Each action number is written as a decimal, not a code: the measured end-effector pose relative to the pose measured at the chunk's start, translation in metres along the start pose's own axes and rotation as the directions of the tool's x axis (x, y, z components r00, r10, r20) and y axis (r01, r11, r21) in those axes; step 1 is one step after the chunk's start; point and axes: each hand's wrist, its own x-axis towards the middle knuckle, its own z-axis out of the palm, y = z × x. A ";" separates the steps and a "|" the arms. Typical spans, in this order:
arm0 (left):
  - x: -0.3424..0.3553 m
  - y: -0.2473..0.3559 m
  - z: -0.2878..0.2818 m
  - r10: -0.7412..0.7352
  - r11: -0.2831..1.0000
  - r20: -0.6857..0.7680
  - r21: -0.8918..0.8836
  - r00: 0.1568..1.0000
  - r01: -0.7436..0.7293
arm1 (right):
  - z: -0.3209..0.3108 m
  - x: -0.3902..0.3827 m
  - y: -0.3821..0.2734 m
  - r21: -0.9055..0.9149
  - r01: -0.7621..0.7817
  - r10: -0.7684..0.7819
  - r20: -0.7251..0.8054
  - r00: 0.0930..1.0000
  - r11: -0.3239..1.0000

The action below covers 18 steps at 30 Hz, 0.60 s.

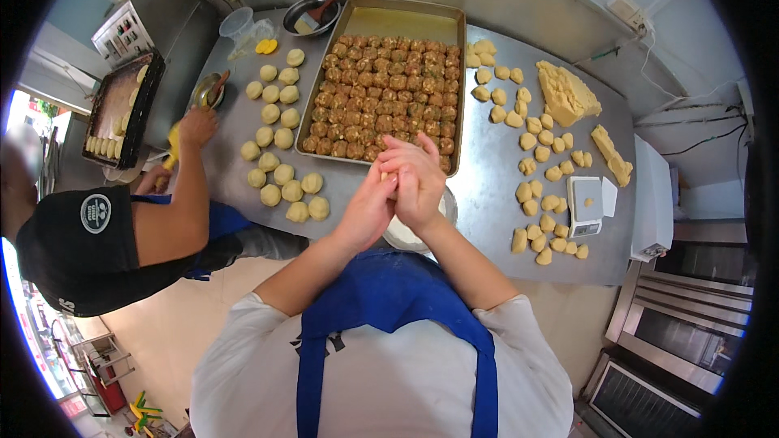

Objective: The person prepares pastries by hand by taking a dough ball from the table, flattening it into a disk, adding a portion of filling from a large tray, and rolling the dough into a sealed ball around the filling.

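Your left hand (369, 207) and right hand (420, 186) are brought together palm to palm in front of your blue apron (389, 288), fingers pointing up and away from you. Your grip is pressed together, the fingers overlapping; you cannot tell from this view whether a piece of dough is enclosed there. Below your hands, partly hidden by them, a round bowl (452, 209) of white flour (403, 235) stands at the near edge of the steel tabletop (487, 195).

Just beyond your fingertips lies a rectangular metal tray (414, 23) with packed rows of brown filling balls (389, 81); its far strip is bare. To your right, yellow dough pieces (544, 156) lie scattered, with a large dough slab (568, 96) and a dough strip (610, 156) farther out. Near them a white digital scale (581, 189) carries one small dough lump (588, 203).

To the left of the tray, pale round dough balls (269, 113) sit in loose columns. Behind them a brush (326, 10) rests in a dark bowl (302, 8). At the far left, a co-worker's hand (199, 125) is at a small metal bowl (200, 94).
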 end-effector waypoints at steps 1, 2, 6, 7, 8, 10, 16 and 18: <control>0.004 0.004 -0.004 0.038 0.980 0.163 -0.200 0.986 -0.005 | 0.000 0.001 0.003 0.041 -0.020 0.022 -0.054 0.998 0.999; 0.005 -0.002 -0.005 0.051 0.988 0.114 -0.148 0.992 -0.034 | 0.001 0.001 0.005 0.085 -0.031 0.040 -0.101 0.994 0.996; 0.006 -0.017 -0.016 0.116 0.993 0.015 0.012 0.993 -0.117 | 0.004 0.003 -0.008 0.068 0.023 -0.021 -0.037 0.999 0.997; 0.004 -0.010 -0.022 0.110 0.994 0.025 -0.004 0.994 -0.110 | -0.001 0.004 -0.010 0.096 -0.002 -0.006 0.083 0.997 0.995; 0.003 -0.007 -0.023 0.103 0.994 0.041 -0.027 0.994 -0.102 | -0.003 0.003 -0.008 0.071 0.007 -0.015 0.107 0.994 0.997; -0.001 -0.029 -0.035 0.109 0.983 0.084 0.137 0.990 -0.120 | -0.003 -0.002 -0.001 0.023 0.028 -0.032 0.157 0.987 0.999; 0.007 -0.019 -0.013 0.182 0.976 0.146 -0.149 0.972 -0.160 | 0.000 -0.004 0.012 -0.002 0.095 -0.095 -0.068 0.993 0.995; 0.011 -0.018 -0.016 0.169 0.985 0.035 0.022 0.985 -0.170 | 0.014 0.003 0.001 -0.122 0.141 -0.162 -0.188 0.969 0.983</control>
